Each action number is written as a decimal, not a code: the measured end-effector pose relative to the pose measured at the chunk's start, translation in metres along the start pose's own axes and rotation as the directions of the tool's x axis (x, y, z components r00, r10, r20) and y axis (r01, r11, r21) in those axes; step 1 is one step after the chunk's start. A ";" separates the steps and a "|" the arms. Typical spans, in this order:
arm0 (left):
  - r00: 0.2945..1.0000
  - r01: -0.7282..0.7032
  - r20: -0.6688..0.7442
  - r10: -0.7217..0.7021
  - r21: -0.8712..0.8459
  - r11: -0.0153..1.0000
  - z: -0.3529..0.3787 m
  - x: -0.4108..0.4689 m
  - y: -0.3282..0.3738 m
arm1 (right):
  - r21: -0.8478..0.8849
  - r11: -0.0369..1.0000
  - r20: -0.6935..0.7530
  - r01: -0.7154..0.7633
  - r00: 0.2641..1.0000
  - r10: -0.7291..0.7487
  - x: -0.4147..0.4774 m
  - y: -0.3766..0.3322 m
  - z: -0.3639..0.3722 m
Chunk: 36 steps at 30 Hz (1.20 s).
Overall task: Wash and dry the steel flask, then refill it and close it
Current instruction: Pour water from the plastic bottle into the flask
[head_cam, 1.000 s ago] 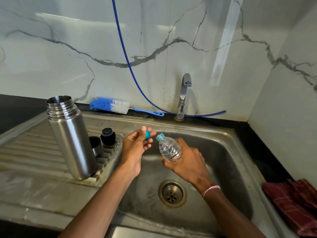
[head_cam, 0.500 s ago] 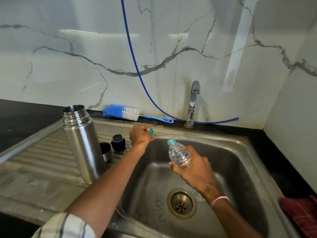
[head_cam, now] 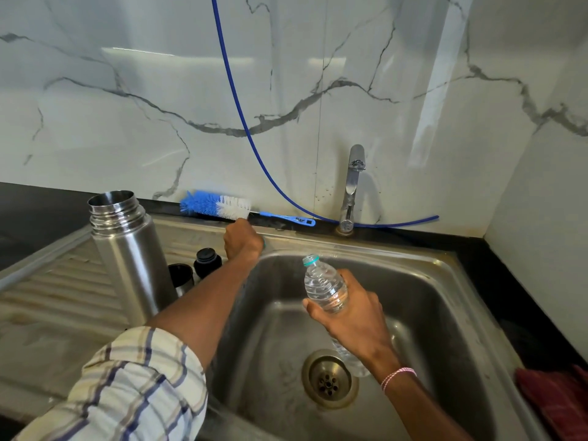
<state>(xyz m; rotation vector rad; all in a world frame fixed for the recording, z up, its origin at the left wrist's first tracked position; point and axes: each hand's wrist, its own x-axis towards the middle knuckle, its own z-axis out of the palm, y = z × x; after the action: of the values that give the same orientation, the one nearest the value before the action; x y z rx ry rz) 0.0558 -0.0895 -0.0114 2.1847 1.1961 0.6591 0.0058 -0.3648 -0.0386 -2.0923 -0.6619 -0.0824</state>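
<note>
Right hand grips uncapped plastic bottle, tilted, over sink. Steel flask upright, mouth open, on drainboard at left; black stopper just beside it. Step, judged: refill. Next move calls for bottle mouth over flask mouth, slow pour. Left hand at far sink rim, knuckles toward camera; teal sliver at its edge, maybe cap. Fingers hidden, so grip cannot be told.

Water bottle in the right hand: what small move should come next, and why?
Probably carry the bottle left to the flask and tilt it over the mouth: the bottle is uncapped with water inside, the flask stands open and upright, the left hand holds the cap at the sink rim.
</note>
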 end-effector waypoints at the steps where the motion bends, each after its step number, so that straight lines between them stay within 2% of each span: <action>1: 1.000 0.003 0.007 -0.003 -0.007 1.000 -0.003 -0.003 0.001 | 0.010 1.000 0.000 -0.004 1.000 0.004 0.000 0.000 0.000; 8: 0.992 -0.124 0.017 0.127 -0.139 0.983 -0.026 -0.041 0.002 | 0.076 0.997 -0.003 -0.004 1.000 0.004 -0.002 -0.003 -0.001; 12: 0.955 -0.288 0.006 0.297 -0.234 0.929 -0.048 -0.082 -0.019 | 0.099 0.995 -0.002 0.012 1.000 -0.012 -0.004 -0.007 -0.002; 14: 0.922 -0.382 -0.044 0.384 -0.243 0.891 -0.066 -0.112 -0.032 | 0.114 0.993 0.002 0.024 1.000 -0.024 -0.006 -0.010 -0.002; 16: 0.833 -0.551 -0.202 0.515 -0.222 0.804 -0.088 -0.145 -0.045 | 0.115 0.993 0.015 0.035 0.999 -0.037 -0.008 -0.013 -0.002; 18: 0.655 -0.724 -0.457 0.602 -0.152 0.673 -0.113 -0.172 -0.056 | 0.115 0.992 0.043 0.045 0.998 -0.050 -0.010 -0.016 -0.002; 19: 0.562 -0.762 -0.574 0.596 -0.078 0.643 -0.122 -0.179 -0.062 | 0.113 0.992 0.048 0.050 0.997 -0.056 -0.010 -0.016 -0.001; 20: 0.503 -0.749 -0.660 0.559 -0.010 0.662 -0.128 -0.180 -0.067 | 0.108 0.992 0.047 0.058 0.997 -0.064 -0.010 -0.016 -0.001; 21: 0.482 -0.694 -0.719 0.500 0.035 0.719 -0.134 -0.178 -0.072 | 0.103 0.992 0.044 0.066 0.997 -0.071 -0.011 -0.017 -0.001; 23: 0.531 -0.562 -0.764 0.367 0.007 0.827 -0.139 -0.169 -0.082 | 0.101 0.992 0.042 0.076 0.996 -0.080 -0.013 -0.018 0.000; 25: 0.597 -0.476 -0.763 0.248 -0.088 0.875 -0.142 -0.161 -0.090 | 0.111 0.990 0.055 0.084 0.994 -0.091 -0.014 -0.019 -0.001; 28: 0.692 -0.392 -0.710 0.130 -0.218 0.894 -0.145 -0.152 -0.100 | 0.125 0.988 0.066 0.095 0.992 -0.104 -0.014 -0.020 -0.001; 31: 0.820 -0.299 -0.572 0.034 -0.377 0.877 -0.142 -0.150 -0.098 | 0.134 0.986 0.069 0.096 0.992 -0.106 -0.014 -0.020 -0.002; 33: 0.849 -0.246 -0.528 -0.018 -0.427 0.870 -0.142 -0.147 -0.099 | 0.144 0.985 0.067 0.091 0.993 -0.101 -0.014 -0.020 -0.003; 36: 0.846 -0.203 -0.528 -0.074 -0.448 0.871 -0.144 -0.149 -0.099 | 0.187 0.980 0.040 0.065 0.996 -0.074 -0.013 -0.018 -0.004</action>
<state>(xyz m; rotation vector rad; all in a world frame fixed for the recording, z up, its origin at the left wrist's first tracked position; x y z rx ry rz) -0.1677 -0.1399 0.0039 1.6529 1.0453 1.4987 -0.0136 -0.3654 -0.0271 -1.8971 -0.7430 -0.0101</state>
